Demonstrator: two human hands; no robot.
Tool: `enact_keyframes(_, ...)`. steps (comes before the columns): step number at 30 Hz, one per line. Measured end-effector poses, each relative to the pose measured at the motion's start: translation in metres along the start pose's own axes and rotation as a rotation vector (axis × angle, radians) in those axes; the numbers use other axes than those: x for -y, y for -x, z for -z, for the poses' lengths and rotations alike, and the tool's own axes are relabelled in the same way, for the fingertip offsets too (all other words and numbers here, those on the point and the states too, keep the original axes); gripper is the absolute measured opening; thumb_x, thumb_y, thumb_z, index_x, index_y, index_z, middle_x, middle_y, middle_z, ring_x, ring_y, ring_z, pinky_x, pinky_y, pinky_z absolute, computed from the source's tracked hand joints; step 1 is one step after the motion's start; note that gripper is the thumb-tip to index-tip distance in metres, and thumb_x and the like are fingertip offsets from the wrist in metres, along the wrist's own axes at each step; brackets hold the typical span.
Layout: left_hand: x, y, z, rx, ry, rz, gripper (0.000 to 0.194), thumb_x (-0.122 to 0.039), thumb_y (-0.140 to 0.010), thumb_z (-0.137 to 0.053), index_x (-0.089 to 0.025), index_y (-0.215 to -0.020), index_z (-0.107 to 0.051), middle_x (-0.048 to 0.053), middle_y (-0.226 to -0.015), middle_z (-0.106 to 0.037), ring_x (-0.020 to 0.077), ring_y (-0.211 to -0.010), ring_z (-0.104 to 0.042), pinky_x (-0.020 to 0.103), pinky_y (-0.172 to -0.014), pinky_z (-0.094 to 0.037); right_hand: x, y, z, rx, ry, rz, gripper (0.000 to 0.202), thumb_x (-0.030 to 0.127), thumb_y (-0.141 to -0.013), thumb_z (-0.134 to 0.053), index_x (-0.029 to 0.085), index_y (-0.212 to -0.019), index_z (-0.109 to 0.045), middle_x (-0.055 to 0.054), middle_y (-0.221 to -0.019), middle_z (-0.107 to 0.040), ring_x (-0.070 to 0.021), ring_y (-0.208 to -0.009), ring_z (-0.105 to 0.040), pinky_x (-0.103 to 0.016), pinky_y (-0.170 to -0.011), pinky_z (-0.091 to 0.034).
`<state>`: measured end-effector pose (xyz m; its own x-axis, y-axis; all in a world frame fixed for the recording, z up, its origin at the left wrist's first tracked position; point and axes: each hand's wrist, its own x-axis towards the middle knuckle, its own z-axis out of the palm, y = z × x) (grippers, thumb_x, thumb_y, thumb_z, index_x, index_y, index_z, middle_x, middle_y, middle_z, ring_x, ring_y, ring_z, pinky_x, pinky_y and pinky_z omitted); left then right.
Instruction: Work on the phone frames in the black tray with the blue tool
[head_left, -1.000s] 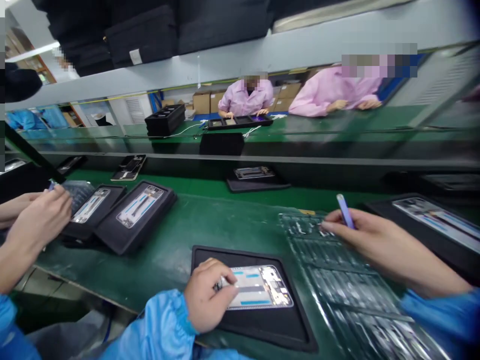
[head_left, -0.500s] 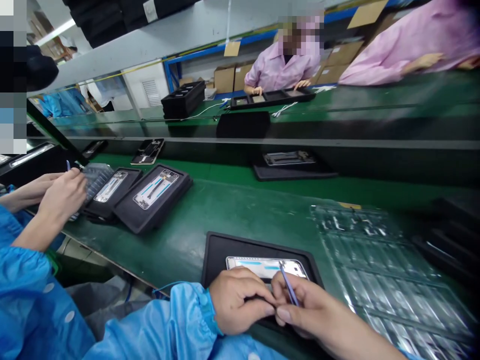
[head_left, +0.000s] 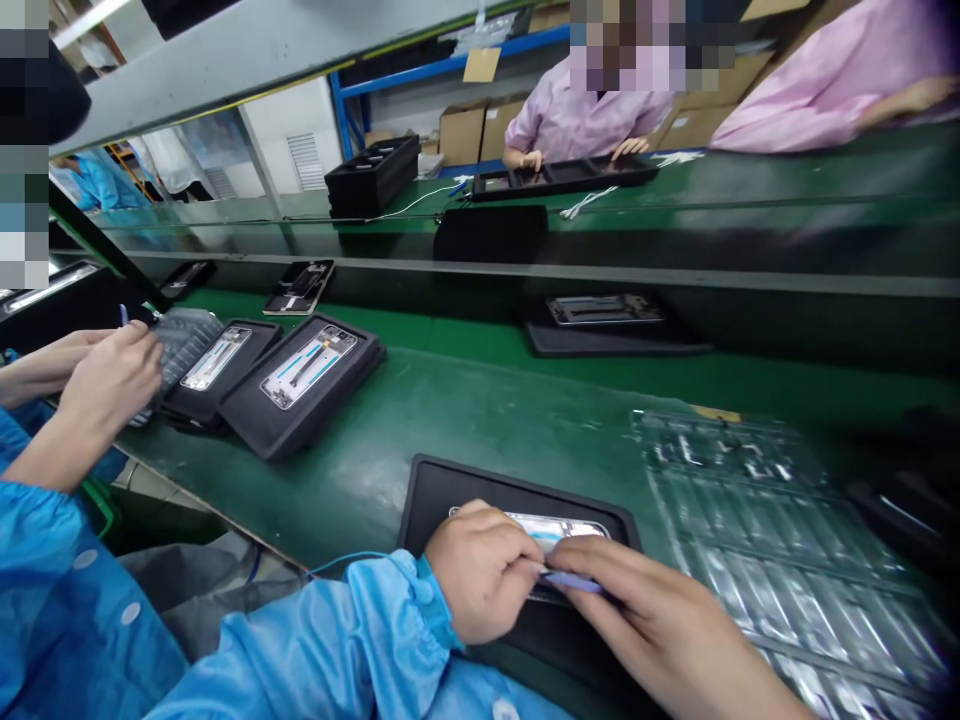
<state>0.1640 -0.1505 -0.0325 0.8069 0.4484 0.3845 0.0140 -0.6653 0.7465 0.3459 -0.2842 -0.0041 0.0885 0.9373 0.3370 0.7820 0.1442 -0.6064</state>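
My right hand (head_left: pixel 645 605) grips a pair of purple tweezers (head_left: pixel 576 582), held nearly level with the tips pointing left. Those tips meet the pinched thumb and forefinger of my left hand (head_left: pixel 484 575); whatever small piece is between them is too small to make out. Beneath both hands lies a phone frame (head_left: pixel 581 526) with a silvery inside and blue strips, partly covered by my fingers. It rests in a black tray (head_left: pixel 427 490) on the green bench.
Clear plastic blister trays (head_left: pixel 720 500) lie to the right. Left of me, a co-worker's hands (head_left: pixel 112 380) work beside stacked black trays (head_left: pixel 247 410) with phone frames. Another tray (head_left: pixel 622 340) stands under the shelf. Across the bench, a person in pink (head_left: pixel 577 125) handles a long black tray (head_left: pixel 562 180).
My right hand has turned the tweezers from upright to nearly level and brought their tips to my left fingers. My left hand has closed into a tighter pinch. The view has shifted slightly.
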Motion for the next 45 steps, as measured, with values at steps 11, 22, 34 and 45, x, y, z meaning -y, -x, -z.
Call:
enact_keyframes(11,-0.001,0.012,0.012,0.216,-0.413,0.110,0.044,-0.037,-0.094,-0.077,-0.021,-0.133,-0.064,0.014,-0.142,-0.069,0.0386,-0.141,-0.052,0.061,-0.112,-0.044,-0.037,0.005,-0.010,-0.020,0.364,0.209,0.025,0.026,-0.103,-0.054,0.026,-0.111,-0.077,-0.006,-0.110,-0.082,-0.0239,-0.095,-0.081,-0.035,-0.077,-0.067)
enact_keyframes(22,0.007,0.015,0.026,0.394,-0.370,0.000,0.041,-0.040,-0.097,-0.078,-0.023,-0.132,-0.064,0.008,-0.144,-0.070,0.0328,-0.139,-0.053,0.051,-0.107,-0.042,-0.030,0.012,-0.019,-0.010,0.546,0.320,0.031,0.011,-0.101,-0.048,0.016,-0.108,-0.078,-0.012,-0.111,-0.080,-0.0237,-0.096,-0.076,-0.035,-0.081,-0.059)
enact_keyframes(34,-0.003,0.010,0.031,0.410,-0.338,0.043,0.040,-0.036,-0.097,-0.079,-0.023,-0.132,-0.064,0.008,-0.143,-0.070,0.0323,-0.138,-0.054,0.053,-0.108,-0.041,-0.016,0.004,-0.025,-0.001,0.433,0.126,0.024,0.018,-0.107,-0.047,0.020,-0.105,-0.071,-0.005,-0.108,-0.078,-0.0161,-0.091,-0.076,-0.028,-0.076,-0.059)
enact_keyframes(45,-0.002,0.010,0.030,0.397,-0.330,0.047,0.040,-0.035,-0.096,-0.080,-0.022,-0.130,-0.063,0.008,-0.142,-0.071,0.0325,-0.137,-0.055,0.053,-0.108,-0.040,-0.014,0.012,-0.030,-0.017,0.496,0.139,0.024,0.017,-0.107,-0.046,0.019,-0.110,-0.070,-0.007,-0.111,-0.078,-0.0203,-0.097,-0.076,-0.033,-0.081,-0.059)
